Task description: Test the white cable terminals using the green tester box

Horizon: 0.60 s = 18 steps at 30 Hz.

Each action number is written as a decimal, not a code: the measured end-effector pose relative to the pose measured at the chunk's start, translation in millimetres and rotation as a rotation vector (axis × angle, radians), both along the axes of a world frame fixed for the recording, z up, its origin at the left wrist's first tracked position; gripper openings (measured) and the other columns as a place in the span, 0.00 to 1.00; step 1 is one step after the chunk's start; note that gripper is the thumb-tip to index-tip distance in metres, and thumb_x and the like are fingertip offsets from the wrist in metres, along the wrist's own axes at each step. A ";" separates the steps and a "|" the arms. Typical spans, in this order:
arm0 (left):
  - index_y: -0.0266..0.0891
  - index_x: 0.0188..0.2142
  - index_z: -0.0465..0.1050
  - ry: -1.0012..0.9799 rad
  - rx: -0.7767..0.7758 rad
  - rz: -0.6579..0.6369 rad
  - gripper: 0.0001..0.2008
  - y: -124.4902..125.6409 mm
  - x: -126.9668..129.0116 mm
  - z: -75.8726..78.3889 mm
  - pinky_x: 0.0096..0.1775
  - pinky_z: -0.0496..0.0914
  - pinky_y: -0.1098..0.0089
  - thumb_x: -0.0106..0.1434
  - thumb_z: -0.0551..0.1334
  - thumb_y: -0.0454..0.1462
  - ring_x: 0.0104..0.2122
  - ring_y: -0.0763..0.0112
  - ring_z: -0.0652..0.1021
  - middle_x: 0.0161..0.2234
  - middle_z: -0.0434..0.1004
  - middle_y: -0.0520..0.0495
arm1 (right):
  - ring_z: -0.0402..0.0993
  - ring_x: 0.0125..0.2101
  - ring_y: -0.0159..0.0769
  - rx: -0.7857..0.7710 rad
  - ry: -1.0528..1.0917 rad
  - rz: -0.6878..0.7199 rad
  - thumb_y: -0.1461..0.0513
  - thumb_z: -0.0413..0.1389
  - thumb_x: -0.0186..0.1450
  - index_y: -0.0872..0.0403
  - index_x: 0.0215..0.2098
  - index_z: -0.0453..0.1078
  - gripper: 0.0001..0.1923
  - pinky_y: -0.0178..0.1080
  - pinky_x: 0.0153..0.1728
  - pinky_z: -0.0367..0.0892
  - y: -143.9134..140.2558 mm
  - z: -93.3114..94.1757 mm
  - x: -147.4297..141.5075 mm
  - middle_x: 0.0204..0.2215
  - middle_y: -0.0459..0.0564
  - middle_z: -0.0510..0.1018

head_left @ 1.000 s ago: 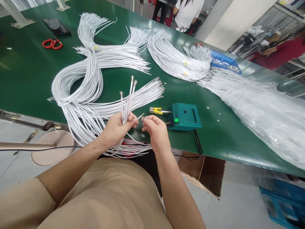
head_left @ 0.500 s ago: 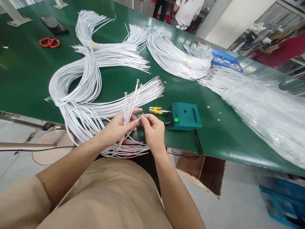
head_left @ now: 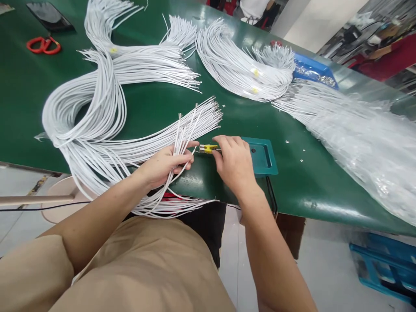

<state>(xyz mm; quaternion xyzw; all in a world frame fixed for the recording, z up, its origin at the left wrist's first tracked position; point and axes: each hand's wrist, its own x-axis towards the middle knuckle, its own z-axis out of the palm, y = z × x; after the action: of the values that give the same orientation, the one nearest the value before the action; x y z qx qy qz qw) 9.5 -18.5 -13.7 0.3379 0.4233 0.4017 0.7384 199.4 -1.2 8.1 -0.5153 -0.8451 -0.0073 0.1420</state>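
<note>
In my left hand (head_left: 167, 164) is a small bunch of white cables (head_left: 180, 138), pinched between closed fingers. One cable end (head_left: 194, 150) pokes out toward a yellow clip-like piece with a metal tip (head_left: 207, 148), a short gap apart. That piece is joined to a teal box-shaped device (head_left: 269, 156) on the table. My right hand (head_left: 234, 161) is closed round the back of the yellow piece, thumb below and fingers above. It covers the device's left side. A large white cable bundle (head_left: 156, 143) lies just beyond my left hand.
More coiled cable bundles (head_left: 240, 69) lie across the green table (head_left: 182, 104). A clear plastic bag of cables (head_left: 364, 134) covers the right side. Red-handled scissors (head_left: 43, 44), a dark phone-like slab (head_left: 50, 16) and a blue tray of small parts (head_left: 313, 71) stand farther back.
My right hand has left the cable end beside my left hand and moved right onto the yellow piece. My left hand still holds the cables. The view has shifted slightly.
</note>
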 end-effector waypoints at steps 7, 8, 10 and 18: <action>0.36 0.52 0.67 0.285 0.143 0.014 0.23 8.2 10.8 -7.4 0.17 0.53 0.78 0.57 0.63 0.39 0.18 0.81 0.64 0.27 0.70 0.52 | 0.69 0.37 0.43 -0.126 0.001 0.047 0.68 0.53 0.60 0.53 0.34 0.70 0.06 0.45 0.45 0.59 20.3 -1.7 16.1 0.32 0.53 0.78; 0.36 0.53 0.67 0.331 0.151 0.011 0.24 9.1 11.6 -8.1 0.17 0.53 0.78 0.57 0.63 0.39 0.16 0.82 0.62 0.26 0.71 0.53 | 0.69 0.38 0.43 -0.131 0.007 0.039 0.68 0.53 0.60 0.53 0.33 0.70 0.06 0.45 0.44 0.59 20.7 -1.1 15.7 0.31 0.52 0.77; 0.37 0.53 0.68 0.413 0.165 0.012 0.24 10.4 12.8 -9.2 0.16 0.54 0.77 0.57 0.63 0.40 0.15 0.82 0.61 0.25 0.72 0.53 | 0.69 0.38 0.44 -0.147 0.036 0.029 0.68 0.55 0.59 0.54 0.32 0.71 0.05 0.45 0.44 0.60 21.2 1.5 13.2 0.31 0.52 0.77; 0.34 0.47 0.72 0.510 0.258 0.073 0.20 11.0 16.7 -7.4 0.32 0.70 0.71 0.55 0.64 0.38 0.24 0.73 0.75 0.25 0.74 0.52 | 0.70 0.49 0.44 -0.314 0.469 -0.051 0.60 0.56 0.62 0.52 0.29 0.76 0.07 0.46 0.49 0.62 25.3 9.5 -13.6 0.43 0.53 0.78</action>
<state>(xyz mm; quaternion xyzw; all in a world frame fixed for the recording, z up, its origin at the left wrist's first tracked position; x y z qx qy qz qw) 26.2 -7.5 -21.1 0.5038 0.5527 0.3807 0.5439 185.7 24.1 17.6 -0.5396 -0.7669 0.2393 0.2518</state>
